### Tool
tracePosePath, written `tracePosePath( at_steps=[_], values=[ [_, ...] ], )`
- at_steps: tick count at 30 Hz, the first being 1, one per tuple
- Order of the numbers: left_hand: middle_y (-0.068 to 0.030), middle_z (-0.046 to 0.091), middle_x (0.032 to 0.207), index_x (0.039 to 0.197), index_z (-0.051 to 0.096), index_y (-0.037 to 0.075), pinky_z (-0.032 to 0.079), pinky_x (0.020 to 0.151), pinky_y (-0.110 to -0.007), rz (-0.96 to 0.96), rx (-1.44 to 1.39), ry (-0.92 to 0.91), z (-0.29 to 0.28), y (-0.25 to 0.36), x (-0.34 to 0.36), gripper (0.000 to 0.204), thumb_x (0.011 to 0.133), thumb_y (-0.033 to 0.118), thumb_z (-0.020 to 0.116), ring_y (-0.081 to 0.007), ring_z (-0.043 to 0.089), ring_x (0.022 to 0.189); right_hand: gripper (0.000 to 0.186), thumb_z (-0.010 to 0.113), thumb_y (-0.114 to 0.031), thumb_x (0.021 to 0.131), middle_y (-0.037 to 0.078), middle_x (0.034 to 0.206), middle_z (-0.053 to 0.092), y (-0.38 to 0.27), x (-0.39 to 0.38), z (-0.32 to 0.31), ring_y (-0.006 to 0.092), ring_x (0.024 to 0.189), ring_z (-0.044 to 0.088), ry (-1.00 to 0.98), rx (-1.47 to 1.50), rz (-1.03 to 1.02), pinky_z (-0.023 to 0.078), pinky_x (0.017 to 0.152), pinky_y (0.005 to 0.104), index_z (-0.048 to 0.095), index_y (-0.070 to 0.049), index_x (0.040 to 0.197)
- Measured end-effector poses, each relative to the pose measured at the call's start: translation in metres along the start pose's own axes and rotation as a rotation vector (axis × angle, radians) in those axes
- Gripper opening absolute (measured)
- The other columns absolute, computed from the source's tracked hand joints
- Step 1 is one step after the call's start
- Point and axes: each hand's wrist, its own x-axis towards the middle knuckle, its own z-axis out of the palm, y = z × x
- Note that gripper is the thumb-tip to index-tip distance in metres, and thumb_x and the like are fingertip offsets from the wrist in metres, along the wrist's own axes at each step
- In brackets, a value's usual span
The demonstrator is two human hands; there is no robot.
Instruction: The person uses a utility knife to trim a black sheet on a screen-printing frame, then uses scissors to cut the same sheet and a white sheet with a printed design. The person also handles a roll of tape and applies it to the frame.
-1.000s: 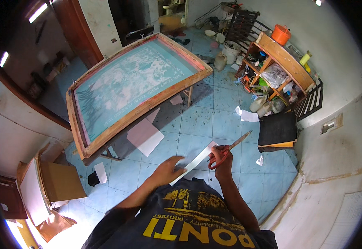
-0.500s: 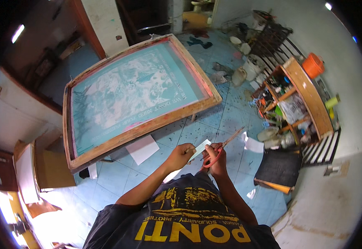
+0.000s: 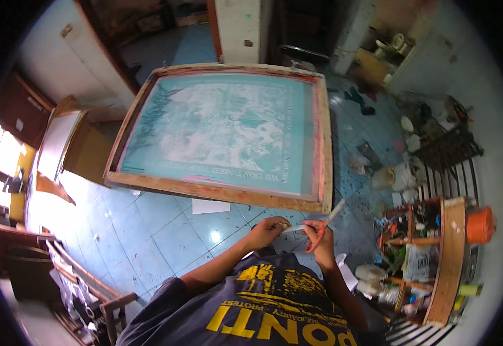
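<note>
Between my two hands stretches a short pale strip, paper or tape; I cannot tell which. My left hand pinches its left end with closed fingers. At the other end, my right hand holds the strip by thumb and fingers and also keeps a pair of red-handled scissors, their blades pointing up and away to the right. Just beyond my hands lies a large wooden-framed printing screen with teal mesh and a pale printed design. Both hands are apart from its frame.
On the right stands a wooden shelf crammed with bottles and bags, an orange bucket on it. Containers and rags litter the blue tiled floor beyond. A white sheet lies below the screen's near edge. Cardboard leans at left.
My view has turned left, so the screen and shelf sit farther right. The strip, broad before, now looks narrower. Both hands still hold it, with the scissors in the right.
</note>
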Motion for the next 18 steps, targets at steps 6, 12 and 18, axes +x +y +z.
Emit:
tracePosePath(
  at_steps=[6, 12, 18],
  values=[
    [-0.0102, 0.067, 0.094, 0.108, 0.065, 0.004, 0.048, 0.079, -0.034, 0.169, 0.126, -0.114, -0.003, 0.003, 0.051, 0.022, 0.091, 0.018, 0.06, -0.0207, 0.062, 0.084, 0.021, 0.065, -0.016, 0.09, 0.009, 0.074, 0.063, -0.011, 0.047, -0.028, 0.0088, 0.04, 0.05, -0.025, -0.112, -0.022, 0.039, 0.036, 0.0233, 0.061, 0.004, 0.094],
    [-0.0164, 0.068, 0.093, 0.102, 0.067, 0.005, 0.05, 0.079, -0.039, 0.115, 0.371, 0.034, -0.001, -0.011, 0.063, 0.019, 0.087, 0.015, 0.06, -0.0308, 0.065, 0.086, 0.018, 0.064, -0.016, 0.091, 0.005, 0.069, 0.061, -0.008, 0.084, -0.04, 0.0082, 0.041, 0.049, -0.216, -0.175, 0.067, 0.039, 0.036, 0.0246, 0.06, 0.002, 0.092],
    [-0.0143, 0.067, 0.078, 0.094, 0.068, 0.006, 0.05, 0.068, -0.042, -0.125, 0.446, 0.133, 0.009, 0.008, 0.043, 0.018, 0.087, 0.018, 0.056, -0.0337, 0.065, 0.073, 0.01, 0.067, -0.008, 0.087, 0.002, 0.067, 0.059, -0.006, 0.111, -0.048, 0.0066, 0.047, 0.05, -0.551, -0.314, 0.012, 0.037, 0.04, 0.0235, 0.06, -0.001, 0.088]
  ],
)
